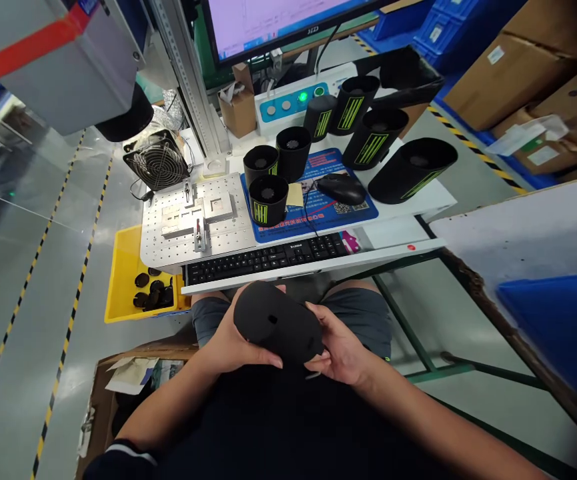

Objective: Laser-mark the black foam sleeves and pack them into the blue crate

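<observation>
Over my lap I hold a black cylinder-shaped part (278, 327) with a flat dark end facing up. My left hand (233, 340) wraps its left side with the thumb along the lower edge. My right hand (341, 347) grips its right end from below. Both hands are closed on it. Straight ahead lies a black keyboard (268, 257) on a white shelf. Beyond that, a perforated metal fixture plate (193, 220) carries small blocks and clamps.
Several black cylinders with green stripes (268, 199) stand or lie on the white bench, around a blue mat with a black mouse (342, 189). A yellow bin (128, 280) holding black discs sits lower left. A fan (158, 163), a monitor (278, 23) and cardboard boxes (508, 73) stand behind.
</observation>
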Demonstrator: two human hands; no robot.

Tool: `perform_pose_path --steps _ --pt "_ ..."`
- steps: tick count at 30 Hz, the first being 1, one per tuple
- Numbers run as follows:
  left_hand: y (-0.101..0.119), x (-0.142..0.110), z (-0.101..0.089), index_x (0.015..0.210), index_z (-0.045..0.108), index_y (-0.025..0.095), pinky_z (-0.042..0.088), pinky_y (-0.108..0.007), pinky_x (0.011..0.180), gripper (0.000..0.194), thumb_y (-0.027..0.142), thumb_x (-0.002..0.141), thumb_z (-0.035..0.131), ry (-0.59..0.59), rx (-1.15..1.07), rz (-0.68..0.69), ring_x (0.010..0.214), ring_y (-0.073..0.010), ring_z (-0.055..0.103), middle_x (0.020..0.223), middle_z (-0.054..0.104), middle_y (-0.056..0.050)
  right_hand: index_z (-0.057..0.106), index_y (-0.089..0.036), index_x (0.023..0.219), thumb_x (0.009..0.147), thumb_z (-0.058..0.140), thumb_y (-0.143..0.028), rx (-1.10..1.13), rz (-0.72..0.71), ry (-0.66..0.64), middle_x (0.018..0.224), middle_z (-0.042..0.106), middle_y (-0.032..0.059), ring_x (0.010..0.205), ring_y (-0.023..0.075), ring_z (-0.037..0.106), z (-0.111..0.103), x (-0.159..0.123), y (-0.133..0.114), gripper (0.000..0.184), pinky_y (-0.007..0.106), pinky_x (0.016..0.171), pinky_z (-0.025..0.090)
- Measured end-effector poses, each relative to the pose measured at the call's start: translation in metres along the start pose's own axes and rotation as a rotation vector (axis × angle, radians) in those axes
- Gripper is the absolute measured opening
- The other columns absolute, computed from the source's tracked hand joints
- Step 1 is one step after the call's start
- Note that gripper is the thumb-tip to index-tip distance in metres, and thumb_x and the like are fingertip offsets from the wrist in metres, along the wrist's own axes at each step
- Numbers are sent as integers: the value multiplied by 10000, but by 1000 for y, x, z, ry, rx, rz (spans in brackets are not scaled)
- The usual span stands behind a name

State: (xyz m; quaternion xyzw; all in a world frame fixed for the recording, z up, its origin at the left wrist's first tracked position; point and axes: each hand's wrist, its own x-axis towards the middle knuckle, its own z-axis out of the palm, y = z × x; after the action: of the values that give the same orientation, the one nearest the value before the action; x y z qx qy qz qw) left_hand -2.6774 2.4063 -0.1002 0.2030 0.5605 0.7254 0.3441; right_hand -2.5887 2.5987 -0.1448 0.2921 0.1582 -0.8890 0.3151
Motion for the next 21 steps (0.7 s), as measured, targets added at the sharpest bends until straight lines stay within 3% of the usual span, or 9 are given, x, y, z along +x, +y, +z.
perform_pose_path --steps 5,9,12,15,21 --pt "-17 2 -6 1168 645 172 501 -511 1014 752 421 538 971 149 -179 -75 1078 -333 676 1124 729 -117 523 -174 654 705 799 -651 -134 -52 -22 503 489 -76 371 -4 168 6 -4 3 553 144 370 67" --pt "-22 0 -9 1245 598 183 521 -496 982 816 501 574 935 264 -274 -121 1081 -325 676 1122 726 -115 681 -182 930 798 750 -610 -272 -230 123 690 655 -1 394 4 214 12 -6 5 453 157 373 78" --pt "-22 -4 -9 1255 565 194 540 -449 933 843 457 554 950 312 -201 -142 1079 -311 668 1180 700 -116 693 -211 1075 814 739 -591 -326 -324 236 865 719 54 402 6 258 12 -7 6 464 164 371 107" --pt "-20 -8 -7 1239 541 203 552 -409 884 775 404 601 933 297 -101 -182 1030 -279 669 1154 693 -99 709 -206 1094 829 713 -596 -384 -382 273 967 734 102 418 19 283 10 -6 6 471 182 369 131" --pt "-12 -13 -6 1295 527 189 499 -456 1000 781 355 635 910 226 244 -236 1150 -320 619 1226 673 -112 769 -172 985 837 718 -546 -517 -552 304 824 666 52 454 35 299 7 -13 3 405 219 397 176"
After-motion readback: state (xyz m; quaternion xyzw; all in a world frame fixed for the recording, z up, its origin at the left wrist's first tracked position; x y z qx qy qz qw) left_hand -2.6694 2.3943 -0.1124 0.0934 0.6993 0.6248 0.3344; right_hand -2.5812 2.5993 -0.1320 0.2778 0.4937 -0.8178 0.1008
